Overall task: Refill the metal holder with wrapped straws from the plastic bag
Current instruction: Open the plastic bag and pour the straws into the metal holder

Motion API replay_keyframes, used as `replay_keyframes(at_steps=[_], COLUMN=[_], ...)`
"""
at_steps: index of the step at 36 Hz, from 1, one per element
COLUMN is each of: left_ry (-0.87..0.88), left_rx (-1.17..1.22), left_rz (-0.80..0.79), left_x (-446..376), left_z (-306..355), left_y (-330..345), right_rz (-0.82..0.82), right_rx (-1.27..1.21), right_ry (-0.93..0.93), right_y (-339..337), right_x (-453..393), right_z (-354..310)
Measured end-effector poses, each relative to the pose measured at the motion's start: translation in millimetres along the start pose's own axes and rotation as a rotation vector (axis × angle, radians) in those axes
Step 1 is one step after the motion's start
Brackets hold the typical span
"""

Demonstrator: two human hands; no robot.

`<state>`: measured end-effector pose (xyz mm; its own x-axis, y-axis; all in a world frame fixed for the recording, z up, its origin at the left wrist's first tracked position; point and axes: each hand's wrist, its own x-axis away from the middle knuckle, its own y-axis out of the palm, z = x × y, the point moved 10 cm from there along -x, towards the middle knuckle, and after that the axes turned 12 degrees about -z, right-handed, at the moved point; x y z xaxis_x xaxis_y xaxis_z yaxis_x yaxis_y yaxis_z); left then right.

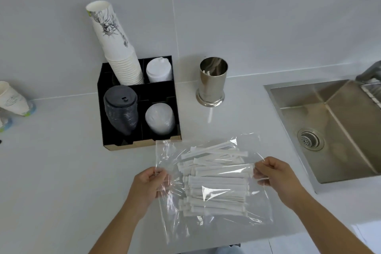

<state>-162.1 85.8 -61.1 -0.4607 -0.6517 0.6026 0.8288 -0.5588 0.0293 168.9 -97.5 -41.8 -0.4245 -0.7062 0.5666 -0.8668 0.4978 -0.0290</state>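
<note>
A clear plastic bag [208, 225] full of white wrapped straws [218, 181] is held just above the counter's front edge. My left hand [147, 187] pinches the bag's left side and my right hand [276, 177] pinches its right side. The round metal holder [212, 83] stands upright near the back wall, beyond the bag. A couple of straw tips show inside it. One wrapped straw [210, 115] lies on the counter just in front of the holder.
A black organizer [140, 93] with stacked paper cups [115, 47] and lids stands left of the holder. A steel sink [329, 130] is sunk into the counter at the right. Paper cups [12, 100] lie at the far left.
</note>
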Motion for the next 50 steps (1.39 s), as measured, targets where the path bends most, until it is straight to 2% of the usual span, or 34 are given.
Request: replay_keyframes(at_steps=[5,11,23,25,29,31,33,36,38,41,45,50], left_ry=[-0.042,-0.074,-0.122,-0.122,-0.097,-0.059,0.011,0.133,0.22,0.337,0.47,0.456], left_rx=[0.009,-0.064,-0.211,-0.224,-0.342,-0.468,-0.57,-0.841,-1.05,-1.231,-1.458,-1.635], left_rz=[-0.011,-0.004,0.08,0.078,0.066,0.073,0.049,-0.025,-0.105,-0.24,-0.305,-0.343], left_x=[-16,-34,-55,-59,-69,-72,-74,-75,-76,-82,-97,-110], left_z=[0,0,2,3,8,16,27,40,45,44,41,39], left_y=[55,95,117,114,106,105,109,119,129,143,154,158], right_rz=[0.017,-0.005,0.064,0.086,0.194,0.264,0.258,0.15,0.115,-0.018,-0.098,-0.108], right_rx=[-0.011,0.019,0.094,0.17,0.547,0.711,0.863,0.95,1.018,1.15,1.32,1.411], right_ry=[0.028,0.085,0.119,0.119,0.081,-0.023,-0.116,-0.217,-0.367,-0.533,-0.586,-0.635], right_y=[-58,-98,-122,-122,-118,-110,-89,-38,4,72,128,140], right_x=[-9,-27,-45,-45,-31,-19,-9,2,11,24,28,33], right_z=[6,17,30,32,16,1,-8,-3,-2,15,48,71])
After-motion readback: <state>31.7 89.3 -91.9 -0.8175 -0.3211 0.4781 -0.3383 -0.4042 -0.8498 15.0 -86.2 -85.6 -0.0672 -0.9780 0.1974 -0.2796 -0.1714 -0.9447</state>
